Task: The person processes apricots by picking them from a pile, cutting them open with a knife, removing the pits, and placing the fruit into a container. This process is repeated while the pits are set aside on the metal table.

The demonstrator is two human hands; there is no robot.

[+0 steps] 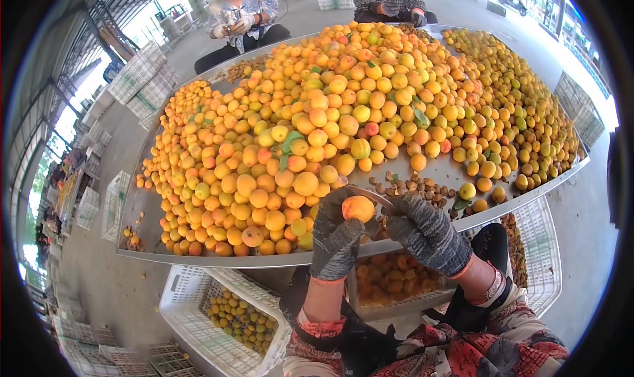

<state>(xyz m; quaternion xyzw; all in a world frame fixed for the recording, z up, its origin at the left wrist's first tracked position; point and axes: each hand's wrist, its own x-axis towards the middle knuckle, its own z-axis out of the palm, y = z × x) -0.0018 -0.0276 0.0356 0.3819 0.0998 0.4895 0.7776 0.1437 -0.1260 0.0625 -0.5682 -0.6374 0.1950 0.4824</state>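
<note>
My left hand (335, 235), in a dark grey knitted glove, is closed around an orange apricot (358, 208) at the table's near edge. My right hand (429, 235), gloved alike, grips a small knife (371, 195); its thin metal blade reaches across to the far side of that apricot. The handle is hidden in my fingers. Just beyond both hands, a large heap of apricots (264, 179) covers much of the metal table (290, 261). Loose brown apricot pits (416, 191) lie on the tabletop near my right hand.
Below the table edge stand a white crate (181, 298) with greenish apricots, a container of orange apricot pieces (396, 281) between my knees, and another white crate (538, 245) at right. Two people (243, 14) (389, 4) sit across the table. Stacked crates (142, 80) stand at left.
</note>
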